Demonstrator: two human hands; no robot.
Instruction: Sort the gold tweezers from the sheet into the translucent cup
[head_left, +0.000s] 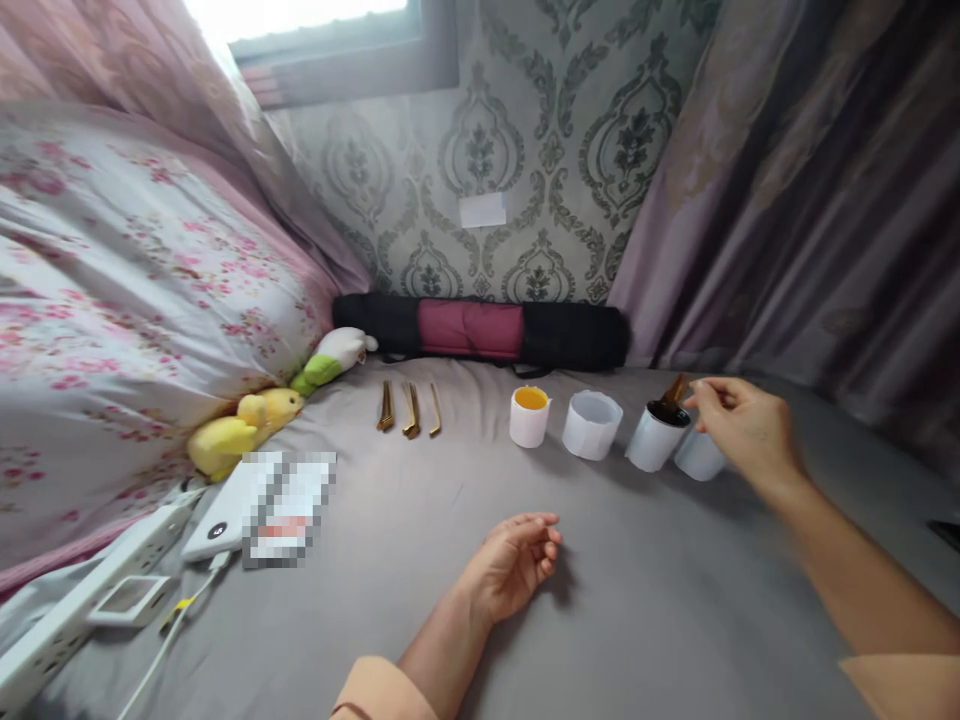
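Note:
A row of white cups stands on the grey sheet. One cup (529,416) holds orange liquid, the one beside it (592,424) looks empty, and a third cup (657,435) holds dark liquid. My right hand (742,428) pinches a thin brown stick (676,389) that dips into the dark cup. A fourth cup (699,457) sits partly behind that hand. My left hand (517,563) rests on the sheet in front, fingers loosely curled and holding nothing. Three gold straws (409,408) lie to the left of the cups.
A black and maroon roll (480,332) lies against the patterned wall. Yellow and green plush toys (247,425) sit by a floral duvet (127,300) on the left. A power bank (217,515), a power strip (90,590) and cables lie at the front left. Curtains hang on the right.

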